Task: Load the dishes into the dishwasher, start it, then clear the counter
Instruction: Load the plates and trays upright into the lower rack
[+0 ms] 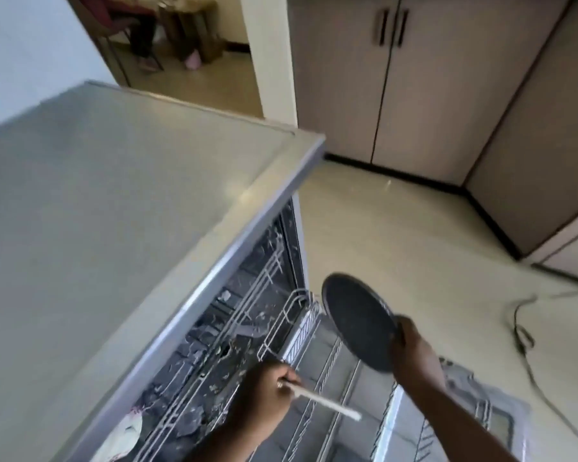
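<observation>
Dark plate [361, 323], one, in right grip [414, 353]; left grip [267, 391] pinches one white stick [327, 403].

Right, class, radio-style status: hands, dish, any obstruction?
Left hand grips a pale stick-like utensil. Right hand holds dark plate above the pulled-out rack. No obstruction visible.

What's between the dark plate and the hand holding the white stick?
In the head view, the white wire rack of the open dishwasher lies between the dark plate and the left hand.
</observation>
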The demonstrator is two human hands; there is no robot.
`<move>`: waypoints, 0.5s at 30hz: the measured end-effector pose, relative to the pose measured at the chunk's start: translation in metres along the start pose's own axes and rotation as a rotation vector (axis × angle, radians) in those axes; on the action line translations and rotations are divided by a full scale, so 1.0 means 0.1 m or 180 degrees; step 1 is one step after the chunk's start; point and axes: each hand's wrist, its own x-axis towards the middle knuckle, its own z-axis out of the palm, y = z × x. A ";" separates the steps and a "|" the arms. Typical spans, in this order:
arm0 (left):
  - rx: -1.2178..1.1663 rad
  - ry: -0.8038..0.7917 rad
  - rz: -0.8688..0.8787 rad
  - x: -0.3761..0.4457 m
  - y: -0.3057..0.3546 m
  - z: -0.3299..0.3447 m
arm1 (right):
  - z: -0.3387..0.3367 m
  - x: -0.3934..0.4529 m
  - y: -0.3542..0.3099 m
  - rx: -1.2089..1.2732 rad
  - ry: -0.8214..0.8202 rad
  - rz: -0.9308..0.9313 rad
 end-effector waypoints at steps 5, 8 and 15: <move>-0.0375 0.0326 0.0056 0.46 -0.43 0.59 | 0.52 0.73 0.27 0.0087 0.0188 -0.0374; -0.0718 0.0390 -0.0003 0.64 -0.62 0.89 | 0.70 1.09 0.36 -0.0033 0.0223 -0.0730; -0.0982 0.0626 0.0260 0.88 -0.76 1.07 | 0.98 1.50 0.59 0.0013 0.0146 -0.1150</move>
